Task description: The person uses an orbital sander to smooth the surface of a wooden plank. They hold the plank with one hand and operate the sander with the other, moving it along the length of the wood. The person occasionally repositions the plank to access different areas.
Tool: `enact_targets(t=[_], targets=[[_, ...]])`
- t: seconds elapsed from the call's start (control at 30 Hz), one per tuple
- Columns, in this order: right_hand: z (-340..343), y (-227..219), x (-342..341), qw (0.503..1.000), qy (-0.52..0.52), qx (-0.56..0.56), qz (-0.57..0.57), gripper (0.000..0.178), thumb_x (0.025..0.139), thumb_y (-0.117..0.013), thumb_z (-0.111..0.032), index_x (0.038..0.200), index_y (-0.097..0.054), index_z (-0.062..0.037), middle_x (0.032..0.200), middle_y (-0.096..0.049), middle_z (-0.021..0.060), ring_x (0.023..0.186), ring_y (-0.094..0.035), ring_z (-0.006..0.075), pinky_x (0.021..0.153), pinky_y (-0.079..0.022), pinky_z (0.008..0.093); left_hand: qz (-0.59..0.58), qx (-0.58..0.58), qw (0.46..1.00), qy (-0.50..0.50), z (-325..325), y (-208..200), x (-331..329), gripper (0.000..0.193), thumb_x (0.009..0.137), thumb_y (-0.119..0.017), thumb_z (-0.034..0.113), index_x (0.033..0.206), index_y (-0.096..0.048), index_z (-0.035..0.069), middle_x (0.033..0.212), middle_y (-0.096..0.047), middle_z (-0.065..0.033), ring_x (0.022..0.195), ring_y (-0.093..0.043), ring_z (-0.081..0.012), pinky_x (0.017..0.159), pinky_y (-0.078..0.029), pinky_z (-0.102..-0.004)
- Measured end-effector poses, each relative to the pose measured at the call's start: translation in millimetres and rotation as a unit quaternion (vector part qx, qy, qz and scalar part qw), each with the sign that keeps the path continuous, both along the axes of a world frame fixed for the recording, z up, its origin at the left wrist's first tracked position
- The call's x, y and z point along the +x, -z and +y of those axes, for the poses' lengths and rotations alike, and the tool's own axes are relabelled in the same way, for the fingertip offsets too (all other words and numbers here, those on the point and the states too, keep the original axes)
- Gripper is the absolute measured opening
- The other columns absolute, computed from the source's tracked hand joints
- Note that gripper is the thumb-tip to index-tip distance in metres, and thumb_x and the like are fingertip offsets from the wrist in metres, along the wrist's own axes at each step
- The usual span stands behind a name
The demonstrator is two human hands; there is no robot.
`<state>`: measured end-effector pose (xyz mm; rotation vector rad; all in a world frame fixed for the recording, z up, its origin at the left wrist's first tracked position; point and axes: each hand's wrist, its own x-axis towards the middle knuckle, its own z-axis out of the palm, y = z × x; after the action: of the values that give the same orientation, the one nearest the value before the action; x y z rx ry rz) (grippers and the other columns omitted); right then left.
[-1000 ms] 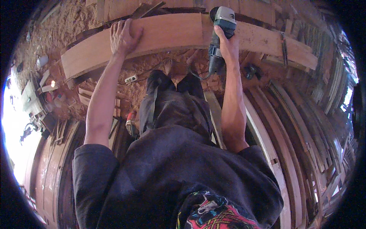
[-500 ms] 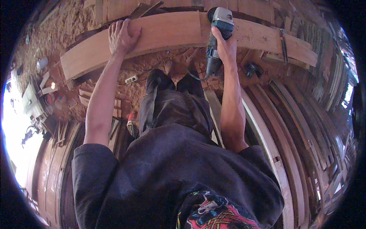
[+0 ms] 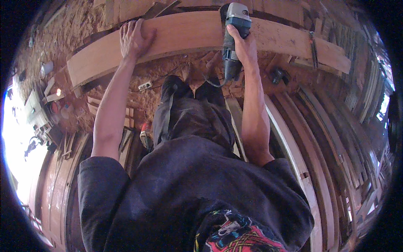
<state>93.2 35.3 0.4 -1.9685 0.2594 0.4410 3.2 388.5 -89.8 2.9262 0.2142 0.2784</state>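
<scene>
Board (image 3: 184, 32) in the head view: long, reddish-brown and bent into an arc by the lens, it stretches across the upper part of the scene in front of the person. The left hand (image 3: 133, 41) lies on its left part, palm down and opened out, with the fingertips at the far edge and the thumb stretched toward the right. Well apart from it, the right hand (image 3: 246, 47) is wrapped around the body of a grinder (image 3: 229, 44), the thumb lying along the near side of its silver and teal head. That head is above the board, right of its middle, with a dark disc on its left side; whether the disc touches the wood cannot be told. A cord (image 3: 213, 84) curls away from the tool's lower end. Farther right, a narrow dark bar (image 3: 313, 49) crosses the board near its right end. Below the board, a white socket strip (image 3: 145, 85) lies among reddish sawdust (image 3: 157, 69), and a dark tool (image 3: 278, 75) sits to the right of the right forearm. Long planks (image 3: 312, 143) lie side by side at the person's right.
</scene>
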Motion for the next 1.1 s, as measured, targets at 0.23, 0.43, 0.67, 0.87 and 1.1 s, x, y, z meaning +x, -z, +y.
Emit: enact_targets(t=[0.23, 0.43, 0.67, 0.87, 1.1], targets=[[-10.5, 9.2, 10.6, 1.0, 0.005, 0.014, -0.016, 0.043, 0.086, -0.081, -0.046, 0.101, -0.076, -0.0056, 0.085, -0.075, 0.006, 0.074, -0.071, 0.0184, 0.069, -0.056, 0.038, -0.013, 0.006, 1.0, -0.01, -0.8, 3.1, -1.4, 0.065, 0.091, -0.068, 0.057, 0.131, -0.063, 0.007, 0.129, -0.064, -0.016, 0.128, -0.055, -0.037, 0.117, -0.036, -0.0499], [-12.7, 11.5, 7.2, 0.999, 0.013, 0.017, -0.027, 0.037, 0.087, -0.082, -0.04, 0.101, -0.076, -0.0057, 0.085, -0.075, 0.0055, 0.073, -0.07, 0.0171, 0.068, -0.056, 0.0365, -0.026, -0.011, 1.0, 0.009, 0.7, 3.7, -0.3, 0.062, 0.09, -0.071, 0.054, 0.13, -0.064, 0.007, 0.127, -0.064, -0.0148, 0.124, -0.056, -0.0372, 0.115, -0.038, -0.0499], [-2.0, 2.7, -11.3, 0.999, 0.007, 0.04, -0.013, 0.037, 0.088, -0.082, -0.038, 0.102, -0.073, -0.0052, 0.086, -0.074, 0.0051, 0.072, -0.07, 0.0159, 0.066, -0.056, 0.0375, -0.003, -0.014, 1.0, -0.008, -4.5, -3.3, 0.6, 0.061, 0.09, -0.07, 0.053, 0.131, -0.064, 0.008, 0.126, -0.064, -0.0151, 0.125, -0.056, -0.0371, 0.115, -0.038, -0.05], [-21.8, 21.5, -7.1, 0.998, 0.02, 0.017, -0.055, 0.042, 0.088, -0.082, -0.041, 0.106, -0.072, -0.0045, 0.088, -0.073, 0.0052, 0.073, -0.069, 0.0163, 0.068, -0.056, 0.0365, -0.029, 0.003, 1.0, -0.007, 4.3, 13.5, -0.3, 0.063, 0.091, -0.068, 0.055, 0.133, -0.064, 0.007, 0.127, -0.065, -0.0159, 0.126, -0.055, -0.0385, 0.115, -0.038, -0.0498], [-5.2, 4.3, -21.0, 0.999, 0.011, 0.046, -0.01, 0.045, 0.086, -0.083, -0.041, 0.107, -0.071, -0.0037, 0.085, -0.073, 0.0068, 0.074, -0.071, 0.0181, 0.066, -0.058, 0.0376, -0.006, -0.008, 1.0, -0.008, -2.7, -2.1, 1.0, 0.063, 0.091, -0.068, 0.055, 0.133, -0.063, 0.008, 0.127, -0.064, -0.0157, 0.127, -0.055, -0.0373, 0.116, -0.037, -0.0491]])
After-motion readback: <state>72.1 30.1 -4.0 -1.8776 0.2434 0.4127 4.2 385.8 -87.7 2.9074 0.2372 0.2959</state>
